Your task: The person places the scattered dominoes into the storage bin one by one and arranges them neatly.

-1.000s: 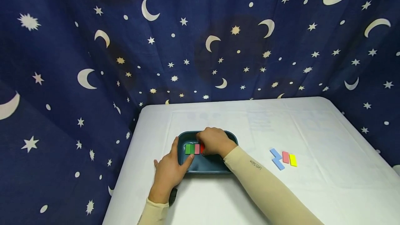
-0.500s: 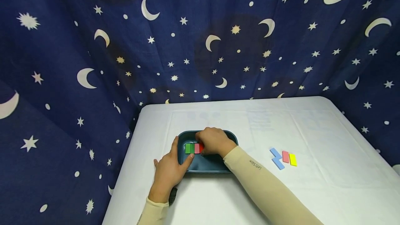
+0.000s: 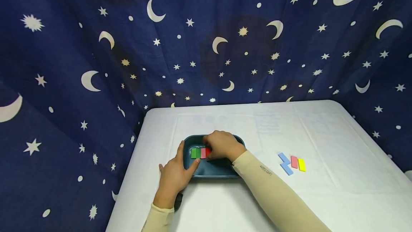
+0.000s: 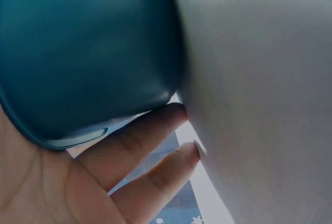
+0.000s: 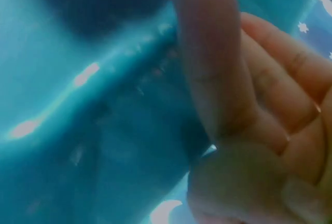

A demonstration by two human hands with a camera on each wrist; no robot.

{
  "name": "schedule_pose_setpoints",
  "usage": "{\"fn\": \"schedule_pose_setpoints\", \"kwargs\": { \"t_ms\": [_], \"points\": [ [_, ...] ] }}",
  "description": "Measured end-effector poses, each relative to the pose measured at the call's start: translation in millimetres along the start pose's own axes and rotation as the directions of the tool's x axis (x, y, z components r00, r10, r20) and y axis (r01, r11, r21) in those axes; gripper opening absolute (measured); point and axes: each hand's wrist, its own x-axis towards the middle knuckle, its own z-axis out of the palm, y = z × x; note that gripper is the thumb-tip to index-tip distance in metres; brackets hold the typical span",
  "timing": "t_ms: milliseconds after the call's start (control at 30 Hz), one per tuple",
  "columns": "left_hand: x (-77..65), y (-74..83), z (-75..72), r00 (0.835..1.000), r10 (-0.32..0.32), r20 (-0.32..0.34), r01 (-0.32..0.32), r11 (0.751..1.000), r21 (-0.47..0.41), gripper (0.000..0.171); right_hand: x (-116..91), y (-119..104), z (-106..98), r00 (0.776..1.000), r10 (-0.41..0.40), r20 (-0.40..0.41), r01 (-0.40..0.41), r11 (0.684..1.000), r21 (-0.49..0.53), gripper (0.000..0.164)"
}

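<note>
In the tray (image 3: 212, 170), which is lying left of the tabletop's (image 3: 351, 156) middle, nearer its left edge than its right, the red block (image 3: 207, 151) is now sitting close against the inner pink block (image 3: 203, 153), whereas a second ago a thin gap was showing between them. That is making one tight row across the tray, running from the left green block (image 3: 193, 153) through the right green block (image 3: 198, 153) to pink and red, so the lining-up seems to be advancing by one piece. The right hand (image 3: 223, 145) is reaching in over the tray's far right side, its fingers bending round the red block, the index beyond it and the thumb on its near side; the right wrist view is too blurred for anyone to tell how firmly they are pinching. Its wrist is shifting only slightly since the last half second. The left hand (image 3: 175, 174) is staying where it was, bracing the tray's left end: its fingers are spreading fairly straight along the outer wall, the thumb is reaching over the inside, and the palm is pressing the rim. Toward the tabletop's right edge, the upper blue block (image 3: 284, 158), lower blue block (image 3: 287, 169), outer pink block (image 3: 294, 162) and yellow block (image 3: 301, 165) are lying untouched, their places unchanged.
</note>
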Motion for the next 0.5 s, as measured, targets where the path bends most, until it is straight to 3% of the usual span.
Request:
{"fn": "schedule_pose_setpoints", "kwargs": {
  "t_ms": [233,367,500],
  "points": [
    [0.6,1.4,2.9,1.0,0.01,0.005,-0.01,1.0,0.003,0.1,-21.8,5.6,-23.3,0.999,0.021,-0.043,-0.021,1.0,0.0,0.051],
    [0.8,1.9,2.6,1.0,0.016,0.004,-0.016,1.0,0.006,0.101,-41.2,10.7,-35.7,0.99,0.022,-0.138,-0.023,1.0,-0.009,0.046],
    [-0.8,3.2,2.3,1.0,0.006,0.01,-0.006,1.0,0.009,0.102,-65.8,17.1,-42.6,0.966,0.004,-0.257,-0.003,1.0,0.002,0.043]
  ]
}}
